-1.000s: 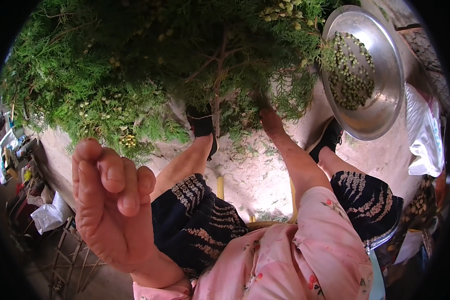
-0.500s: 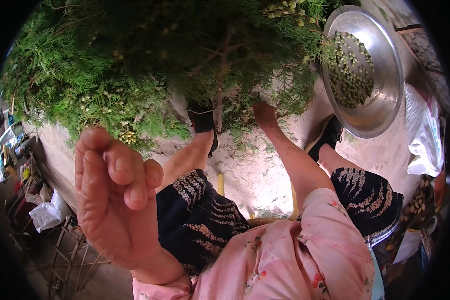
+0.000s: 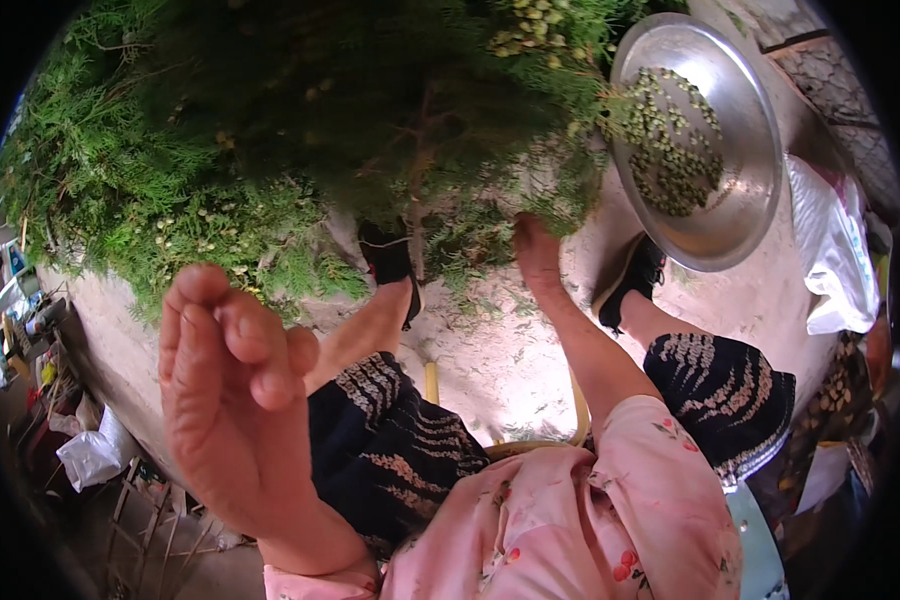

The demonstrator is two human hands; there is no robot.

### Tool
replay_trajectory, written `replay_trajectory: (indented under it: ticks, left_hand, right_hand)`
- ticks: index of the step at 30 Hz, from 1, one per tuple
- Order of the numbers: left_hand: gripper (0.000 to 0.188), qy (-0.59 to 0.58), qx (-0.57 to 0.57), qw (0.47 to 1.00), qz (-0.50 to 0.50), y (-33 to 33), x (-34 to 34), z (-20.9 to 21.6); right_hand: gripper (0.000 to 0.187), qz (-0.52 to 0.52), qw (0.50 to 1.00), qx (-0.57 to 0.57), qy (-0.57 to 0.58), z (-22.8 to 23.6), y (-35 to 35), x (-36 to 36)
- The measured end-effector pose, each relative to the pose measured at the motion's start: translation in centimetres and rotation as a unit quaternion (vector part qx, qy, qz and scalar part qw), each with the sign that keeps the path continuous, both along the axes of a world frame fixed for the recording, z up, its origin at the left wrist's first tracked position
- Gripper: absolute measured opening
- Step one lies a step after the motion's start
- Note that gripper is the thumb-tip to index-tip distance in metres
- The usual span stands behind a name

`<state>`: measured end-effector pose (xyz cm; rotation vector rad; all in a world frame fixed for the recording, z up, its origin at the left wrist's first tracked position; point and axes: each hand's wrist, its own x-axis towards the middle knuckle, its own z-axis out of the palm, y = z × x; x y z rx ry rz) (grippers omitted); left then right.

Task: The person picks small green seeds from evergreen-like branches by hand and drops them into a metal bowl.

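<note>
My left hand (image 3: 232, 390) is raised close in front, apart from the foliage. Its fingers are curled in with the thumb pressed against them; whatever they may hold is hidden. Farther off, my right hand (image 3: 537, 250) reaches down beside leafy evergreen branches (image 3: 470, 235), its fingers hidden. The large cut evergreen bough (image 3: 150, 160) spreads across the far side, bearing pale green seed cones (image 3: 535, 25) in clusters. To the far right rests a round metal basin (image 3: 755, 150), with many small picked green cones (image 3: 675, 150) in it.
My black shoes (image 3: 632, 280) stand on the pale floor (image 3: 460, 340), one partly under the branches. A white sack (image 3: 835, 250) lies right of the basin. Clutter and a white bag (image 3: 95, 455) are at the left. A yellow frame (image 3: 431, 382) shows between my legs.
The whole view has shifted slightly, so the basin and branches appear further left. My right hand has moved a little right relative to the floor. My left hand keeps its curled shape.
</note>
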<state>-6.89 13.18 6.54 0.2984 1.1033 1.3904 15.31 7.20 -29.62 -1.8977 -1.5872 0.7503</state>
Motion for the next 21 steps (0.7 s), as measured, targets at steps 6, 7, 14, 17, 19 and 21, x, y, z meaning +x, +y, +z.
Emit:
replay_trajectory:
  ticks: [6,7,14,17,19,21]
  left_hand:
    - [0.023,0.024,0.017,0.999,-0.038,0.4,0.3,-0.3]
    - [0.023,0.022,0.017,0.999,-0.042,0.4,0.5,-0.4]
    - [0.023,0.016,0.012,0.999,-0.046,0.3,0.7,-0.7]
    - [0.023,0.017,0.015,0.999,-0.046,0.6,1.2,-0.2]
    - [0.023,0.024,0.014,0.999,-0.046,0.7,1.5,-0.4]
    - [0.023,0.020,0.005,0.999,-0.044,0.2,1.1,-0.4]
  right_hand:
    - [0.025,-0.244,0.951,0.178,-0.070,11.3,4.9,13.2]
    - [0.024,-0.261,0.917,0.185,-0.238,11.6,5.7,14.3]
    - [0.015,-0.245,0.952,0.164,-0.087,7.0,4.4,9.3]
    - [0.020,-0.090,0.995,0.028,-0.038,-0.8,1.2,3.5]
    - [0.032,0.128,0.987,-0.061,-0.073,-4.4,0.3,-1.1]
    - [0.039,0.252,0.956,-0.137,-0.058,-1.3,1.7,-6.2]
